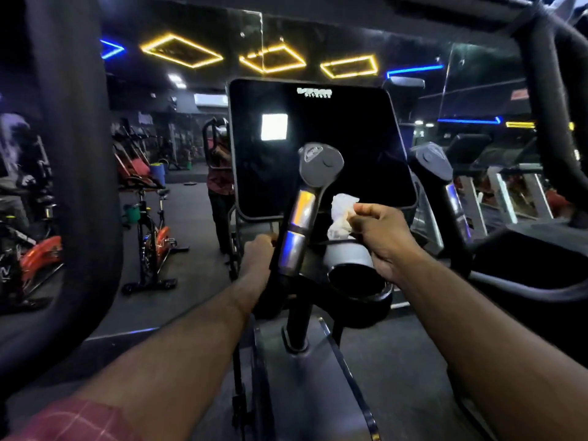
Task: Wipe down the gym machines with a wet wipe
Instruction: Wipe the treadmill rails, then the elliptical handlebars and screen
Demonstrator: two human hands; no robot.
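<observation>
the right hand (381,237) pinches a bunched white wipe (341,213) between thumb and fingertips. it holds the wipe just below the lower edge of the dark screen (318,148), beside the near handle (302,214) and right above a grey cup holder (346,257). the left hand (257,254) is clenched low behind that handle. the handle hides its fingers, so i cannot tell what it grasps, if anything.

risks, as i judge them:
- the wipe is wadded into a lump, so only a small face would meet the surface. strokes could leave streaks or bare patches on the screen and on the metal plates of the handle.
- a very wet wipe pressed along the screen's edge could push liquid into the seam of the console.
- the pinch is light and sits over the holder, so a slip would drop the wipe straight in.
- the far handle (445,186) and the thick outer bars are easy to skip from this stance.

containers:
- the cup holder's mouth faces the camera and looks dark. nothing shows inside, though the light is too dim to be sure.
- a blue drum (158,173) stands on the floor far back, contents hidden.
- a green cup (131,213) hangs on a spin bike (149,249), contents also unseen.
</observation>
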